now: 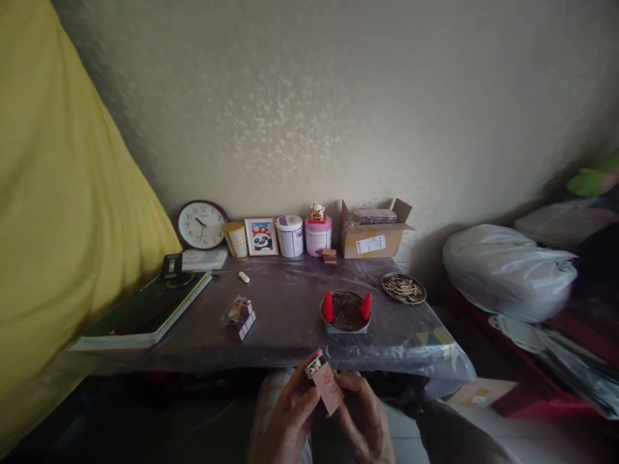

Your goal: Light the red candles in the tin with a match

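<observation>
My left hand [291, 415] and my right hand [366, 415] both grip a pinkish matchbox [329, 388] with red lettering, just in front of the table edge. Its upper end is slid partly out, and pale match ends show inside. Beyond it on the table stands a round tin [346, 328] filled with dark, soil-like grains. A red candle [328, 307] rises at its left side and another red candle [366, 307] at its right. To the left lies a stack of small boxes [240, 319], partly in clear wrap. At right, a round dish [403, 288] holds many matchsticks.
Plastic film covers the table [285, 309]. Along the wall stand a clock [202, 224], a yellow cup [236, 239], a panda picture [262, 236], two tubs and an open carton [372, 241]. A large book [145, 316] lies left; plastic bags [507, 267] sit right.
</observation>
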